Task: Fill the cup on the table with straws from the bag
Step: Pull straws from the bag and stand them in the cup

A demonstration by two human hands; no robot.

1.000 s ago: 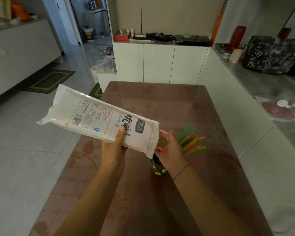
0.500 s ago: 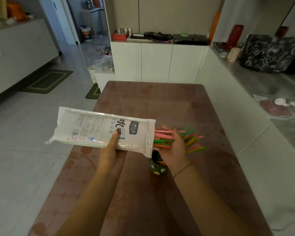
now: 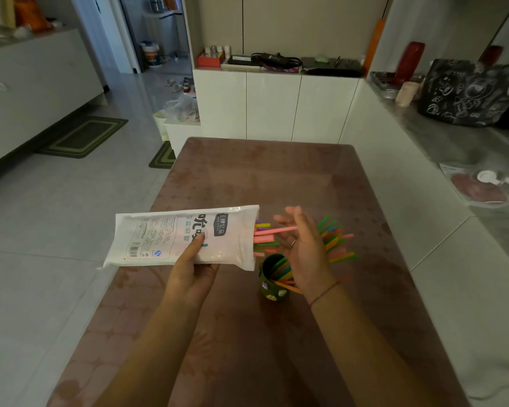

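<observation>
My left hand [image 3: 193, 268] grips a white printed straw bag [image 3: 171, 236], held level above the table's left side with its open mouth to the right. Coloured straws [image 3: 263, 240] stick out of that mouth. My right hand [image 3: 303, 251] is at the mouth with fingers spread; one long pink straw [image 3: 276, 230] reaches from the bag to its fingers. Just below stands a small dark green cup [image 3: 269, 290]. It holds several coloured straws [image 3: 337, 242] that fan out to the right behind my hand.
The brown patterned table [image 3: 276, 177] stretches ahead towards white cabinets [image 3: 274, 107]. A white counter [image 3: 453, 148] with a dark bag, a red bottle and a plate runs along the right. Tiled floor with green mats lies to the left.
The bag has swung from tilted to level and come lower. More straws have slid out of its mouth. My right hand's fingers have spread open at the mouth.
</observation>
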